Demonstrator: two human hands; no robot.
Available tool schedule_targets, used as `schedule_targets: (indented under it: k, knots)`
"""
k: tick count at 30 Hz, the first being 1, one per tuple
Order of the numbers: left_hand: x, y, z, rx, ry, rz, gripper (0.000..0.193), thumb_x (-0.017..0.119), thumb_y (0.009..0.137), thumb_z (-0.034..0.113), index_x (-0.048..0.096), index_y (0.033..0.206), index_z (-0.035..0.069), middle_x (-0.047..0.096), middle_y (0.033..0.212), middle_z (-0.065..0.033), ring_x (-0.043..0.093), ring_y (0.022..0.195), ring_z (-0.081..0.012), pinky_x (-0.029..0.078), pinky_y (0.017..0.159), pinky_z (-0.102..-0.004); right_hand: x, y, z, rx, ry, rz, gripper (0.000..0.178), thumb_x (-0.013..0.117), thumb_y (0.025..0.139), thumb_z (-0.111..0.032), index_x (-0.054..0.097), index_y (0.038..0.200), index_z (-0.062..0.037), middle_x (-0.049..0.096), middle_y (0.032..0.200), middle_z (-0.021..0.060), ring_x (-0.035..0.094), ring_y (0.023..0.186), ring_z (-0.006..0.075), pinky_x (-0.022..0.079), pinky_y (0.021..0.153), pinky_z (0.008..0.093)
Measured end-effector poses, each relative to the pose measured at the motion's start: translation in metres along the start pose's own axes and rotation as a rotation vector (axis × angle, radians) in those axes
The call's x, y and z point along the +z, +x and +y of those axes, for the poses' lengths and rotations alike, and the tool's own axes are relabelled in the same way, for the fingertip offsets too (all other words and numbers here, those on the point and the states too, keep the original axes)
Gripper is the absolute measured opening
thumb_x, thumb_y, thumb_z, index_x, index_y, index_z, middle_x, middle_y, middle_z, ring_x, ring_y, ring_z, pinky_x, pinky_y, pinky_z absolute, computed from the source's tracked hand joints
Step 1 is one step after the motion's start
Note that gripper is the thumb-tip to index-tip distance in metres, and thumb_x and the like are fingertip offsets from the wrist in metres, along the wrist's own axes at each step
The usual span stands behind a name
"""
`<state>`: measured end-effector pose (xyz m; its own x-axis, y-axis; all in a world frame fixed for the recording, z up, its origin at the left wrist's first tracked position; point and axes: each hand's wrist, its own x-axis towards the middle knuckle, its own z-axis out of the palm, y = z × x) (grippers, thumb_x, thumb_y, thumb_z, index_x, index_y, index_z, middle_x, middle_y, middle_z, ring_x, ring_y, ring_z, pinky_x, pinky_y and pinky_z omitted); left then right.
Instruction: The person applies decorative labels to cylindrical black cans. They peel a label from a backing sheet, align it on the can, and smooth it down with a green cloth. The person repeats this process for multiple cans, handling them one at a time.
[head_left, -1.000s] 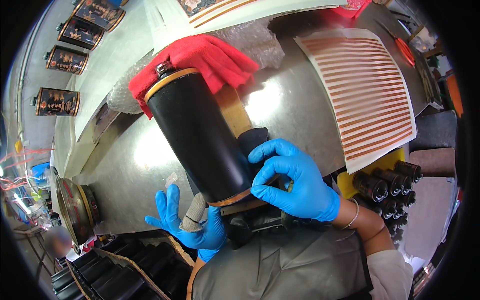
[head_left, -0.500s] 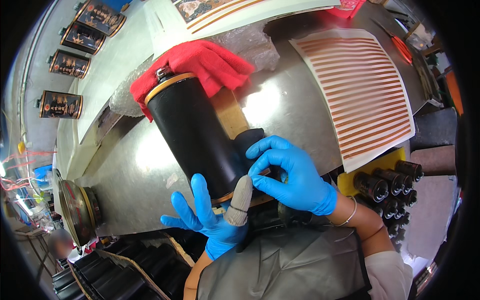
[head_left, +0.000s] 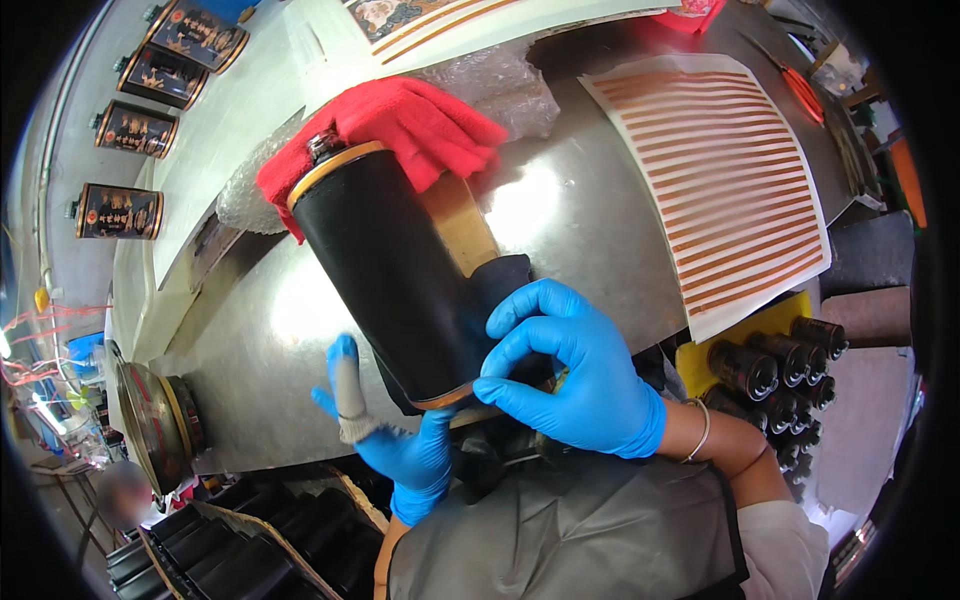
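A large black bottle [head_left: 390, 270] with gold-brown bands at both ends lies on its side, its metal neck [head_left: 325, 146] resting on a red cloth [head_left: 410, 125]. Both hands wear blue gloves. My left hand [head_left: 405, 455] is at the near left of the bottle's base, fingers stretched apart, its thumb at the base rim. A grey knitted finger cover [head_left: 349, 400] sits on one of its fingers. Close to the right side of the base, my right hand [head_left: 580, 370] has thumb and forefinger pinched together; what lies between them cannot be made out.
A white sheet with brown strips [head_left: 715, 190] lies on the metal table [head_left: 270, 340]. Behind the bottle is a wooden block [head_left: 462, 225]. Finished bottles [head_left: 135, 128] stand at left; several more fill a yellow crate [head_left: 690, 355] at right. Orange-handled pliers [head_left: 800, 95] lie far right.
My left hand has turned and swung left, taking its covered finger away from the right fingertips to the bottle's left side. My right hand has shifted slightly left, still pinched.
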<state>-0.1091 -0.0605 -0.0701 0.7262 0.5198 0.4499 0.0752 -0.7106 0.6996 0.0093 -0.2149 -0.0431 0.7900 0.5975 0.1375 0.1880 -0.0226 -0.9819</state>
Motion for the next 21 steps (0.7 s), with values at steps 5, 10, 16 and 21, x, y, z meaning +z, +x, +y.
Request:
schedule_targets:
  k: [5,10,16,21]
  knots:
    - [-0.01,-0.024,-0.012,0.24,0.648,0.155,0.042,0.067,0.081,0.035,0.055,0.116,0.016,0.061,0.116,-0.0031,0.047,0.123,-0.0267,0.005,0.111,-0.0588,0.003,-0.001,0.004,0.051,0.074,0.016,0.014,0.076,0.068,-0.012,0.064,0.073,-0.0069,0.054,0.089,0.0077,0.057,0.084,0.0206,0.047,0.072,0.0303]
    - [0.002,-0.022,-0.015,0.322,0.675,0.2,0.04,0.067,0.078,0.044,0.057,0.108,0.02,0.062,0.115,0.0005,0.042,0.127,-0.0222,0.006,0.113,-0.0552,0.0,-0.002,0.003,0.081,0.074,0.017,0.013,0.074,0.07,-0.009,0.063,0.074,-0.0054,0.055,0.088,0.0082,0.057,0.083,0.0196,0.047,0.072,0.0297]
    - [0.02,0.001,0.025,0.117,0.267,0.084,0.066,0.078,0.07,0.034,0.05,0.126,0.012,0.04,0.14,-0.0104,0.037,0.13,-0.0298,0.008,0.114,-0.0477,-0.007,-0.006,0.011,0.146,0.152,0.073,0.017,0.071,0.072,-0.008,0.06,0.086,-0.0045,0.056,0.09,0.0085,0.055,0.075,0.0164,0.046,0.068,0.0272]
    - [0.005,0.032,0.031,-0.14,-0.181,-0.212,0.12,0.087,0.06,0.023,0.005,0.145,0.002,0.031,0.139,-0.0212,0.04,0.126,-0.0294,0.037,0.103,-0.0422,0.004,-0.003,-0.009,0.141,-0.02,-0.019,0.068,0.073,0.073,-0.032,0.044,0.128,-0.0056,0.051,0.111,0.0143,0.058,0.082,0.0252,0.049,0.07,0.033]
